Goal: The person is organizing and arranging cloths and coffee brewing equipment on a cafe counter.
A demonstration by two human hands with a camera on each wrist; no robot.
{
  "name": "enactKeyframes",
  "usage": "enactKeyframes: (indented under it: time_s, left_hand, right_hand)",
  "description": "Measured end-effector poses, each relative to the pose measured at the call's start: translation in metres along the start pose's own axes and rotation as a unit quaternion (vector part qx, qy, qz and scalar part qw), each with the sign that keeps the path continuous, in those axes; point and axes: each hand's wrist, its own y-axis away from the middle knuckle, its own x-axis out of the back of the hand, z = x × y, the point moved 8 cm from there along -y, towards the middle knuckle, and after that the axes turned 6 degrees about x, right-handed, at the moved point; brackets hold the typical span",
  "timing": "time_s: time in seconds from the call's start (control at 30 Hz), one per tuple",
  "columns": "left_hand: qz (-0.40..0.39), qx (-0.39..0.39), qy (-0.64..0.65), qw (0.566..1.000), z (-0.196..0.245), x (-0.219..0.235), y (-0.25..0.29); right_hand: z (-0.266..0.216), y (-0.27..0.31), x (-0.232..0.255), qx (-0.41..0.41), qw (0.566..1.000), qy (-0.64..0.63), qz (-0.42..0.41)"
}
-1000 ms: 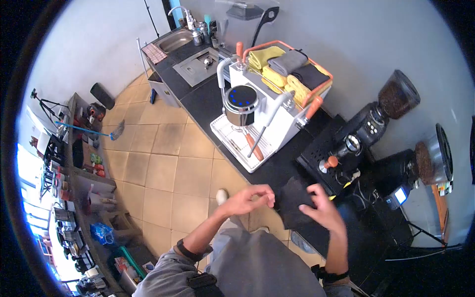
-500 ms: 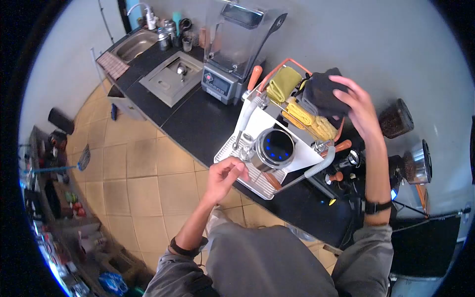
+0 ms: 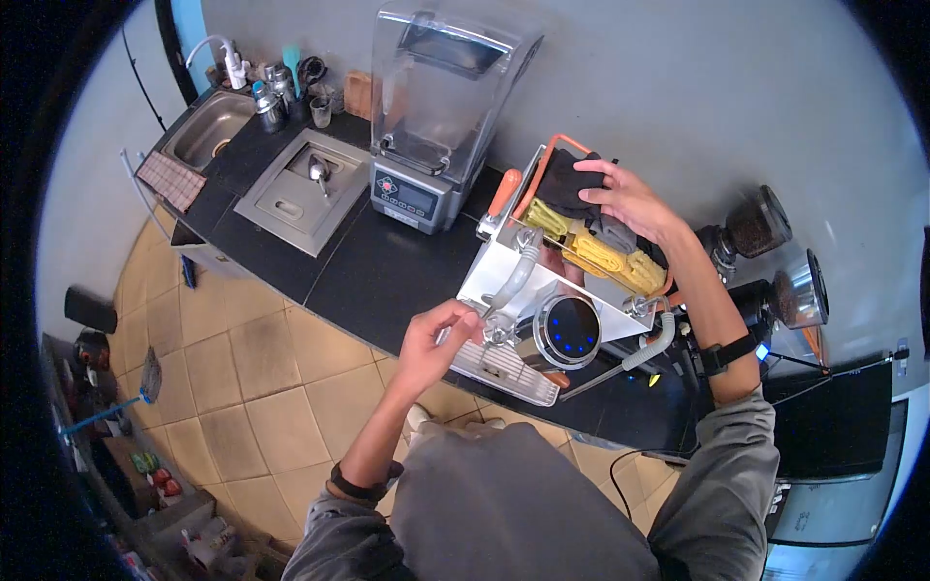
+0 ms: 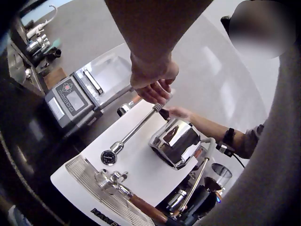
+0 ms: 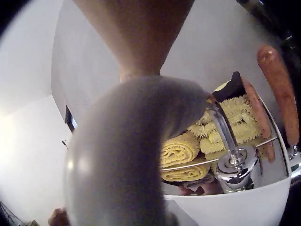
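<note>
My right hand (image 3: 630,201) reaches over the rack on top of the white espresso machine (image 3: 499,257) and grips a dark folded cloth (image 3: 560,184) by its right side. The cloth lies over the rack's left end, beside a yellow-green cloth (image 3: 548,220). A grey cloth (image 3: 614,232) and rolled yellow cloths (image 5: 181,150) fill the rest. In the right wrist view, a grey steam-wand sleeve (image 5: 117,155) hides that hand. My left hand (image 3: 433,341) hangs with loosely curled fingers in front of the machine, near the left steam wand (image 4: 138,127), holding nothing visible.
A portafilter with a wooden handle (image 4: 146,207) sits at the machine's front, above the drip tray (image 3: 504,376). Left of the machine stands a blender (image 3: 426,126), then a sink (image 3: 208,131). Grinders with bean hoppers (image 3: 760,221) stand to the right.
My right hand has carried the dark cloth from the counter's front up to the rack, then leftward along it. My left hand has moved to the machine's front. The head view has swung left.
</note>
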Motion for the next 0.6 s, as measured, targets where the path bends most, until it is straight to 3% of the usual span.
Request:
enactKeyframes:
  time_s: [0.1, 0.17, 0.33, 0.4, 0.53, 0.6]
  left_hand:
    - [-0.013, 0.006, 0.008, 1.000, -0.002, 0.005, -0.005]
    - [-0.022, 0.015, 0.018, 0.999, -0.003, 0.006, -0.008]
    - [-0.028, 0.013, 0.024, 0.999, -0.005, 0.011, -0.011]
    - [-0.028, 0.015, 0.028, 0.999, -0.007, 0.012, -0.011]
    - [-0.020, 0.027, 0.020, 0.999, -0.011, 0.015, -0.008]
    - [-0.020, 0.030, 0.026, 0.999, -0.013, 0.016, -0.007]
  right_hand:
    - [-0.016, 0.004, 0.001, 0.003, 0.999, -0.038, 0.029]
    - [-0.028, 0.001, -0.002, 0.059, 0.986, -0.151, 0.022]
    - [-0.009, 0.003, -0.007, 0.006, 0.990, -0.137, 0.021]
    - [-0.001, 0.004, -0.005, -0.031, 0.999, -0.040, 0.018]
    - [-0.022, 0.007, 0.002, -0.028, 0.999, 0.025, 0.017]
    - [-0.036, 0.003, 0.009, -0.003, 0.960, 0.279, 0.004]
